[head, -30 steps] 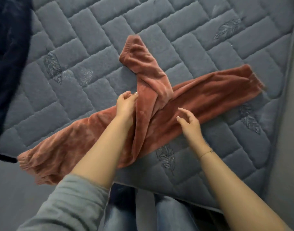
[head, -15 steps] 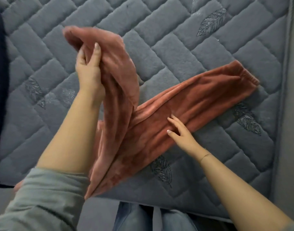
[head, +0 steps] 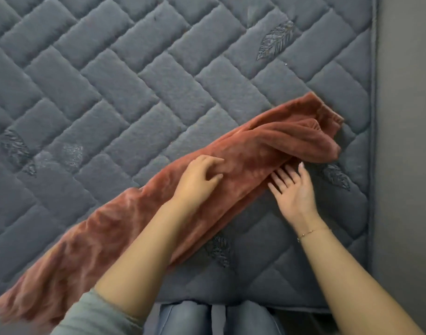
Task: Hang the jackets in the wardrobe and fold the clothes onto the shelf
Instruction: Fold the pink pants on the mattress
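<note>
The rust-coloured plush trousers are laid out long across the quilted mattress, one leg stacked over the other. The fabric is pinched lightly by the left hand; the right hand is held flat and palm-up, fingertips tucked under the edge. Soft, light, floppy stuff, it seems: best gripped at the cuffs and waistband.

Under your hands lies a rust-coloured garment of plush, velvety cloth with a soft sheen on its folds. The grey mattress beneath is matt, fuzzy quilted fabric, stitched into brick-like blocks, with embroidered leaf motifs.
</note>
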`<state>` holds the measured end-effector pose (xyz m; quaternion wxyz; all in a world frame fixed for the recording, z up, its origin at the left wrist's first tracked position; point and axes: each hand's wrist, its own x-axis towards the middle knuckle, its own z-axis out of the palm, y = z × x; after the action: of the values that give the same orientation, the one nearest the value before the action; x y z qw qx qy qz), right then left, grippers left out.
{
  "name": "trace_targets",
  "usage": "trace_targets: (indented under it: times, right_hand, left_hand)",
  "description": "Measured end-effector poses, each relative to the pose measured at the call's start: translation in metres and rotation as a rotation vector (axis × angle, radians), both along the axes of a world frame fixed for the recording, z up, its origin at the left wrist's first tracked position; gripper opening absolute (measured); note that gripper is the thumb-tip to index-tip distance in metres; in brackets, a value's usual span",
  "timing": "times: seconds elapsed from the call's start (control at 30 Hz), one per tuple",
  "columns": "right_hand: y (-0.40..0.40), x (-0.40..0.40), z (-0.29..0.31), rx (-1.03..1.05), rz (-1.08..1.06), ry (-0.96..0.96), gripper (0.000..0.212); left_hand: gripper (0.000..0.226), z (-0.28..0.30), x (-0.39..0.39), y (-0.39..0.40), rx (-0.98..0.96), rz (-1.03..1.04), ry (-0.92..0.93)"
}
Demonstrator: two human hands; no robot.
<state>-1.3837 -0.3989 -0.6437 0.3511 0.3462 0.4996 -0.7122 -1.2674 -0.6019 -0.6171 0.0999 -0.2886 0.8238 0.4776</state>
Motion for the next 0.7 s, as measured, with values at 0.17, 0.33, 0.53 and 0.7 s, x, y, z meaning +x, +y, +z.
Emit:
trace_targets:
  times: [0.17, 0.33, 0.53, 0.7]
  right_hand:
    - [-0.03, -0.02, -0.007, 0.136, 0.037, 0.068, 0.055]
    - [-0.041, -0.057, -0.001, 0.213, -0.106, 0.129, 0.066]
    - [-0.013, -0.085, 0.0, 0.132, -0.059, 0.27, 0.046]
    - [0.004, -0.08, -0.019, 0.517, 0.159, 0.259, 0.022]
  left_hand:
    - [0.049, -0.018, 0.024, -0.036, -0.336, 0.14, -0.077]
    - [0.032, -0.021, 0.021, -0.063, -0.042, -0.049, -0.216]
    - [0.027, -0.012, 0.014, -0.07, 0.302, -0.133, -0.181]
    - [0.05, -0.023, 0.002, -0.079, 0.29, -0.136, -0.462]
